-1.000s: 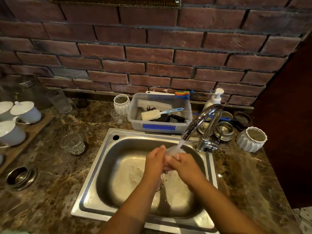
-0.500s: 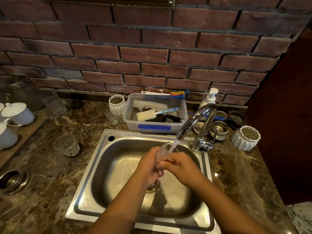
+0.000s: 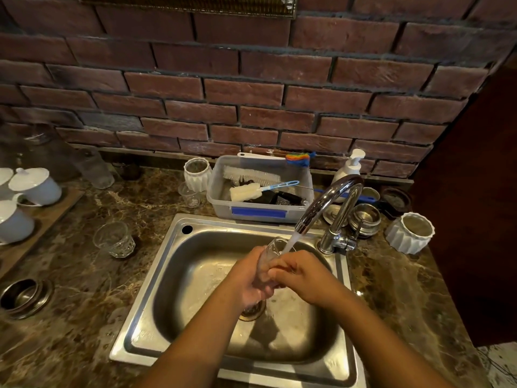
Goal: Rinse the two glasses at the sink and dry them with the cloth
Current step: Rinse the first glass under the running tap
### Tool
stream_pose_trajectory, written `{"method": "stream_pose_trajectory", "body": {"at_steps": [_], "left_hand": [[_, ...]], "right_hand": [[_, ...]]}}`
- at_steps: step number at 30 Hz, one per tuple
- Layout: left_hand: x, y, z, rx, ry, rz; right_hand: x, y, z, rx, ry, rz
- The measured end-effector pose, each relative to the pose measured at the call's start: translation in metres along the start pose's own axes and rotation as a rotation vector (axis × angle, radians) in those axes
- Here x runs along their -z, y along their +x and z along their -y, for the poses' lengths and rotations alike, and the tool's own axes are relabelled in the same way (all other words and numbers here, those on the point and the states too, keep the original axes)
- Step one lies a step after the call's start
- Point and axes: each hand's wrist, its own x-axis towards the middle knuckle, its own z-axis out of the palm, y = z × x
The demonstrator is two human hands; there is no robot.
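glass (image 3: pixel 272 249) over sink (image 3: pixel 145 298), long axis tilted, mouth up and far-right into tap (image 3: pixel 319 204) stream. left hand (image 3: pixel 251 280) wraps its base; right hand (image 3: pixel 303 275) grips its side. second glass (image 3: pixel 114 239) on desk (image 3: pixel 84 278), well left; left hand nearer.

Kitchen, washing-up corner. Evidence: steel sink (image 3: pixel 145 298) set into a brown marble-pattern counter (image 3: pixel 84 289); curved tap (image 3: pixel 319 203) with water running; plastic tub (image 3: pixel 258 212) of brushes (image 3: pixel 251 175) and a sponge wand (image 3: pixel 246 191) behind the basin; pump soap bottle (image 3: pixel 349 166) beside it; white lidded cups (image 3: pixel 36 186) on a wooden tray (image 3: pixel 53 211) to the left; a cut drinking glass (image 3: pixel 114 239) standing on the counter; small steel bowls (image 3: pixel 365 217) near the tap; brick wall (image 3: pixel 251 93) behind.
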Motion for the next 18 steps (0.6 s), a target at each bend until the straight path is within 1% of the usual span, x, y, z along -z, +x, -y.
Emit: {"method": "stream_pose_trajectory", "body": {"at_steps": [1,2,3,4,5,6,7,8,10,11,12,13,14,15,16,17,18], "left_hand": [[-0.004,0.004,0.004,-0.118,0.033,-0.076],[-0.009,0.005,0.009,-0.278,0.104,-0.153],[-0.012,0.008,0.015,-0.443,0.212,-0.211],[-0.012,0.010,0.022,-0.592,0.308,-0.234],[-0.008,0.011,0.029,-0.693,0.373,-0.239],[-0.008,0.010,0.032,-0.729,0.388,-0.229],[-0.007,0.009,0.030,-0.714,0.382,-0.209],[-0.009,0.007,0.026,-0.636,0.358,-0.179],[-0.007,0.002,0.014,-0.313,0.300,-0.133],[-0.001,0.004,0.009,-0.156,0.274,-0.074],[0.005,0.004,0.005,-0.041,0.227,0.010],[0.010,0.004,0.002,0.026,0.174,0.083],[0.012,0.003,0.001,0.064,0.117,0.125],[0.011,0.004,0.001,0.072,0.069,0.127],[0.005,0.003,0.001,0.020,0.048,0.083],[0.000,0.004,0.004,-0.110,0.070,0.008],[-0.006,0.004,0.007,-0.301,0.157,-0.074]], "right_hand": [[-0.003,0.000,0.002,-0.013,0.044,-0.068],[-0.008,0.001,0.005,-0.069,0.133,-0.159],[-0.012,0.002,0.008,-0.168,0.269,-0.242],[-0.015,0.004,0.012,-0.292,0.428,-0.287],[-0.017,0.005,0.013,-0.395,0.562,-0.304],[-0.018,0.006,0.013,-0.447,0.610,-0.304],[-0.018,0.006,0.013,-0.449,0.569,-0.295],[-0.018,0.006,0.011,-0.420,0.486,-0.284],[-0.010,0.003,0.007,-0.294,0.288,-0.210],[-0.005,0.001,0.005,-0.211,0.211,-0.131],[0.001,0.001,0.003,-0.131,0.160,-0.042],[0.006,0.000,0.000,-0.071,0.126,0.031],[0.010,0.001,-0.002,-0.027,0.109,0.069],[0.012,0.002,-0.002,-0.017,0.106,0.070],[0.011,0.003,-0.002,-0.021,0.113,0.034],[0.007,0.004,0.000,-0.037,0.142,-0.030],[0.003,0.005,0.002,-0.075,0.195,-0.119]]}}
